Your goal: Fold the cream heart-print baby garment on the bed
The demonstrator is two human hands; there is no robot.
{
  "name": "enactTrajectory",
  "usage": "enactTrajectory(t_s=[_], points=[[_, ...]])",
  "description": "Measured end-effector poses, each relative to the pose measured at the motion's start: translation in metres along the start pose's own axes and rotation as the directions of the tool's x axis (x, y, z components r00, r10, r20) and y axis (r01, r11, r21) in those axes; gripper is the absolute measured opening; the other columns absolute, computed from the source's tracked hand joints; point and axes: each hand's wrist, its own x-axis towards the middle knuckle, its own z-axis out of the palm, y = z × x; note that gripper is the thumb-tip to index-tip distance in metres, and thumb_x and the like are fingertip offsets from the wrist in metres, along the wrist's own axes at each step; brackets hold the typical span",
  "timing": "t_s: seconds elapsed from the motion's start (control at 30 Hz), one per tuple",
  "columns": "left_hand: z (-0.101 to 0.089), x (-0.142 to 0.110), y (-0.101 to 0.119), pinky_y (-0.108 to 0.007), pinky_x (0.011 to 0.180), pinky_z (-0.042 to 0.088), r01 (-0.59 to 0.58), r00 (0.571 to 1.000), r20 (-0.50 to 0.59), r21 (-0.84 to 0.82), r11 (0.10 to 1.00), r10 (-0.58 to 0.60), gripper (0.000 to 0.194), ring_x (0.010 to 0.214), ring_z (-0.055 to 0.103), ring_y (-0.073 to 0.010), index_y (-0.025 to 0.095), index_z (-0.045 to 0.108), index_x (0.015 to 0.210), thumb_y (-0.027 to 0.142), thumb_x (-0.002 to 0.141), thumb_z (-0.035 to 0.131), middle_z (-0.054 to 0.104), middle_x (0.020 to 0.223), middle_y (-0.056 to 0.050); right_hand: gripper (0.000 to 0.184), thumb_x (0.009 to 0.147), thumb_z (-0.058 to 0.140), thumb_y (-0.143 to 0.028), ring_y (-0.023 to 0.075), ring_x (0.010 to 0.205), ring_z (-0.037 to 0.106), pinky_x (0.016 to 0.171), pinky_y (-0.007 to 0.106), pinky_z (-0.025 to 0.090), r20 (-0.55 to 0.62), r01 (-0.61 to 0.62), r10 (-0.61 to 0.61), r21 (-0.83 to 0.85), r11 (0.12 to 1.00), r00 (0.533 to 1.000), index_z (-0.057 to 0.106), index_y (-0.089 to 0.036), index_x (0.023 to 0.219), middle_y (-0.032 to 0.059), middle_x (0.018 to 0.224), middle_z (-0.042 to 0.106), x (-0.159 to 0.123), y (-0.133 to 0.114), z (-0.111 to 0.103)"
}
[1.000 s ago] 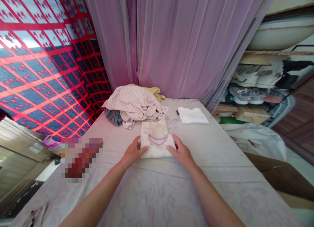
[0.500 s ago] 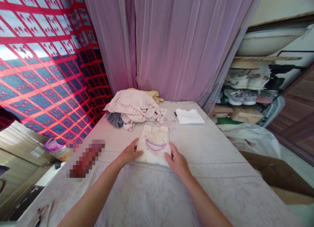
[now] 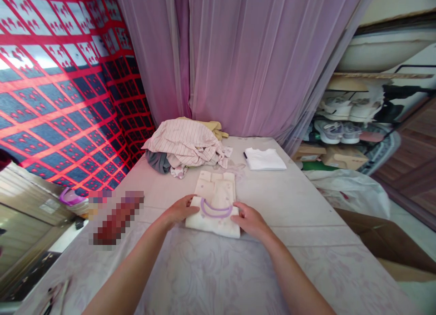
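Observation:
A cream shirt (image 3: pixel 213 224) with a purple neckline lies folded in front of me, its narrower folded part stretching away toward the far side. My left hand (image 3: pixel 182 209) is closed on the left edge of the folded layer, thumb on top. At the opposite edge my right hand (image 3: pixel 248 219) pinches the same layer, with its thumb over the cloth and the other fingers partly hidden. Beyond the shirt rests a heap of crumpled clothes, a pink striped garment (image 3: pixel 190 140) on top. A folded white garment (image 3: pixel 265 159) lies farther right.
All this lies on a pale patterned bed cover (image 3: pixel 218 278). A purple curtain (image 3: pixel 231 69) hangs behind. On the right are a shoe rack with sneakers (image 3: pixel 337 131) and a cardboard box (image 3: pixel 391 237). A blurred-out reddish patch (image 3: pixel 117 219) is at left.
Both hands have drawn the collar layer of the shirt slightly toward me, and more of the folded part behind it shows. The view has shifted a little.

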Motion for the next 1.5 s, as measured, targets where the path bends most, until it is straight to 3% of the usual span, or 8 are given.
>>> enactTrajectory(t_s=[0.2, 0.4, 0.6, 0.8, 1.07, 1.23, 1.37, 1.5], points=[[-0.011, -0.01, 0.0, -0.029, 0.074, 0.049, 0.018, 0.983, 0.184, 0.039, 0.999, -0.025, 0.053, 0.091, 0.064, -0.0209, 0.016, 0.062, 0.11, 0.043, 0.065, 0.072, 0.069, 0.104, -0.009, 0.037, 0.075, 0.057, -0.029, 0.0111, 0.051, 0.054, 0.047, 0.02, 0.039, 0.182, 0.043, -0.065, 0.122, 0.992, 0.981, 0.062, -0.019, 0.11, -0.004, 0.06, 0.061, -0.007, -0.005, -0.006], [-0.009, 0.008, -0.009, -0.03, 0.074, 0.049, -0.112, 0.994, 0.001, 0.03, 0.993, 0.112, 0.055, 0.09, 0.064, -0.0214, 0.015, 0.058, 0.112, 0.047, 0.068, 0.068, 0.068, 0.106, -0.009, 0.028, 0.077, 0.053, -0.036, 0.0119, 0.055, 0.053, 0.05, 0.02, 0.038, -0.065, 0.123, -0.127, -0.059, 0.991, 0.99, 0.066, -0.018, 0.094, -0.0033, 0.06, 0.06, 0.002, -0.006, -0.011], [-0.009, 0.037, -0.017, -0.028, 0.073, 0.048, -0.045, 0.953, -0.247, 0.458, 0.888, 0.175, 0.043, 0.089, 0.065, -0.0204, 0.02, 0.057, 0.116, 0.032, 0.075, 0.059, 0.07, 0.102, -0.006, 0.03, 0.078, 0.05, -0.036, 0.0135, 0.06, 0.055, 0.056, 0.023, 0.038, -0.252, 0.067, -0.134, -0.258, 0.964, 0.958, 0.064, -0.023, 0.102, -0.0034, 0.065, 0.061, 0.016, -0.01, -0.007], [-0.005, 0.038, -0.012, -0.029, 0.076, 0.045, 0.062, 0.901, -0.374, 0.614, 0.787, 0.221, 0.051, 0.092, 0.064, -0.0215, 0.024, 0.052, 0.127, 0.034, 0.078, 0.059, 0.069, 0.103, -0.006, 0.045, 0.081, 0.046, -0.044, 0.0158, 0.064, 0.058, 0.061, 0.026, 0.044, -0.329, 0.085, -0.11, -0.09, 0.992, 0.938, 0.056, -0.02, 0.117, -0.0008, 0.071, 0.065, 0.022, -0.007, -0.002], [0.005, 0.041, -0.022, -0.025, 0.074, 0.045, -0.01, 0.862, -0.425, 0.532, 0.847, 0.277, 0.052, 0.087, 0.064, -0.0181, 0.028, 0.046, 0.132, 0.035, 0.081, 0.055, 0.069, 0.101, -0.001, 0.054, 0.08, 0.045, -0.03, 0.0152, 0.07, 0.061, 0.072, 0.028, 0.048, -0.415, 0.111, -0.145, -0.106, 0.988, 0.898, 0.041, -0.021, 0.133, 0.0036, 0.1, 0.066, 0.015, -0.018, 0.018], [0.005, 0.033, -0.012, -0.032, 0.084, 0.045, 0.109, 0.863, -0.414, 0.713, 0.693, 0.291, 0.052, 0.101, 0.061, -0.0235, 0.023, 0.044, 0.134, 0.034, 0.083, 0.053, 0.064, 0.115, -0.008, 0.051, 0.082, 0.042, -0.025, 0.0216, 0.098, 0.058, 0.086, 0.034, 0.045, -0.437, 0.055, -0.218, -0.356, 0.933, 0.873, 0.045, -0.017, 0.132, 0.0107, 0.114, 0.06, 0.016, -0.015, 0.024], [0.016, 0.016, -0.006, -0.039, 0.096, 0.041, 0.077, 0.823, -0.339, 0.861, 0.502, 0.455, 0.048, 0.115, 0.053, -0.0264, 0.018, 0.045, 0.133, 0.033, 0.088, 0.046, 0.046, 0.137, -0.014, 0.049, 0.084, 0.041, -0.026, 0.024, 0.11, 0.052, 0.092, 0.037, 0.042, -0.452, 0.062, -0.321, -0.5, 0.864, 0.832, 0.045, -0.017, 0.133, 0.0136, 0.122, 0.054, 0.005, -0.025, 0.022], [0.037, 0.009, -0.018, -0.049, 0.11, 0.023, -0.059, 0.823, -0.141, 0.943, 0.329, 0.55, 0.045, 0.135, 0.032, -0.0291, 0.019, 0.047, 0.132, 0.035, 0.091, 0.04, 0.038, 0.146, -0.012, 0.047, 0.089, 0.037, -0.027, 0.0242, 0.132, 0.034, 0.108, 0.044, 0.025, -0.196, 0.259, -0.486, -0.65, 0.715, 0.852, 0.045, -0.019, 0.134, 0.0108, 0.142, 0.041, -0.008, -0.038, 0.034]])
